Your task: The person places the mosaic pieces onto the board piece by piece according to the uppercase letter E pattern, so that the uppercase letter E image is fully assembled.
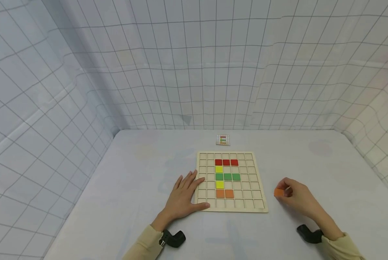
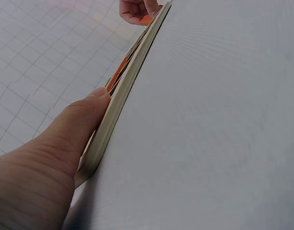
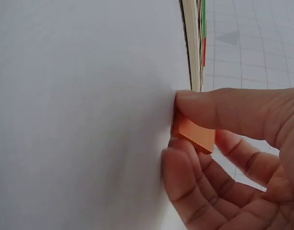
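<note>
Right hand pinches orange tile beside board; left hand flat, fingers spread.

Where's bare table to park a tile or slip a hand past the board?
Bare table lies left of the left hand, right of the right hand pinching the orange square tile, and between the wooden grid board and small pattern card. Crowded: both side edges of the board.

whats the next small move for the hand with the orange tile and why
Probably carry the orange tile, pinched in the right hand, to the board's empty cell right of the two orange tiles; red and green rows hold three, and the left hand steadies the board.
</note>
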A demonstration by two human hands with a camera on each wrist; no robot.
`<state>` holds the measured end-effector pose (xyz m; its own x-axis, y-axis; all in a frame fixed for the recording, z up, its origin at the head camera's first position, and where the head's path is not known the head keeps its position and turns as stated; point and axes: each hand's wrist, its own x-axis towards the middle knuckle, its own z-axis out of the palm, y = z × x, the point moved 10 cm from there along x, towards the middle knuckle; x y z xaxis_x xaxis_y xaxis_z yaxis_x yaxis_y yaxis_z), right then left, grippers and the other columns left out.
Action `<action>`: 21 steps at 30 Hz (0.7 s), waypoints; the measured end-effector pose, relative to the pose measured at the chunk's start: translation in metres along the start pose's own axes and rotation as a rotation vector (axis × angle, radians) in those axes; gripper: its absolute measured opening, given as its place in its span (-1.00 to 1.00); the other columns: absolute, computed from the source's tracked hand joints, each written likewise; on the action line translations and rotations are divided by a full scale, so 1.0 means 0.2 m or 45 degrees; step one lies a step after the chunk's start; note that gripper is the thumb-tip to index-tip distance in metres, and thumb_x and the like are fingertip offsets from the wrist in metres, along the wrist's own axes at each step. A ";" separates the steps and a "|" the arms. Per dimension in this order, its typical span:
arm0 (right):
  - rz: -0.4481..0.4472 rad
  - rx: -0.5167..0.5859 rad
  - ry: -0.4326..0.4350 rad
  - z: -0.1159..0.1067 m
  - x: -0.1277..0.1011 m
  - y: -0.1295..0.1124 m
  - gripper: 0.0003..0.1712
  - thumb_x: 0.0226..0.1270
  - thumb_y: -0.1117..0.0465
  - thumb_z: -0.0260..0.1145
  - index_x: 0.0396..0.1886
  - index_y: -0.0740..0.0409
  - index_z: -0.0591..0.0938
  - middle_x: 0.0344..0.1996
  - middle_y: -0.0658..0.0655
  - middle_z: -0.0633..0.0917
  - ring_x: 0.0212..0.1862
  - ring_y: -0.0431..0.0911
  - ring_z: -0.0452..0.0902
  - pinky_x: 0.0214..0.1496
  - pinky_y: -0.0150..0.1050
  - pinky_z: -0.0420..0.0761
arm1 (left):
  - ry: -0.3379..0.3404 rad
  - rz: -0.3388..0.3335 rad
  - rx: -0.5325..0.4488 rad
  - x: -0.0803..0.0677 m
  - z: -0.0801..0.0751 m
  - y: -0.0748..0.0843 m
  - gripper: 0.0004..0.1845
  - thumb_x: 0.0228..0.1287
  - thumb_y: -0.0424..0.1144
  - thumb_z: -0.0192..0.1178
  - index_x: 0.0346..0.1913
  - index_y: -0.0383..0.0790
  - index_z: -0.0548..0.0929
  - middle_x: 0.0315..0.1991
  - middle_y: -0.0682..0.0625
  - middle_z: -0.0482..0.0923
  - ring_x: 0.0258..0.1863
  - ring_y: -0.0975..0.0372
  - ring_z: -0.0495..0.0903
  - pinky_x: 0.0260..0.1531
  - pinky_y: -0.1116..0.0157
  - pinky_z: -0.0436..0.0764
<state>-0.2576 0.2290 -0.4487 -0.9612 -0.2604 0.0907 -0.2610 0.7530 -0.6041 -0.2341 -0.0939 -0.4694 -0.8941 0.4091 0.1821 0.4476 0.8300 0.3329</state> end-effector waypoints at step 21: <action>-0.289 0.285 -0.122 0.20 0.10 -0.38 -0.82 0.10 0.31 0.46 -0.40 0.00 0.62 -0.49 -0.10 0.54 -0.46 -0.22 0.44 -0.46 -0.38 0.51 | 0.011 0.008 -0.001 0.00 0.00 0.00 -0.06 0.07 0.44 0.10 0.43 -0.01 0.24 0.48 -0.06 -0.02 0.45 0.12 -0.11 0.37 0.04 -0.16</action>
<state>-0.2541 0.1424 -0.4339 -0.8655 -0.4696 0.1744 -0.4311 0.5209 -0.7367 -0.2351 -0.0940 -0.4703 -0.8912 0.4108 0.1922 0.4530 0.8271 0.3327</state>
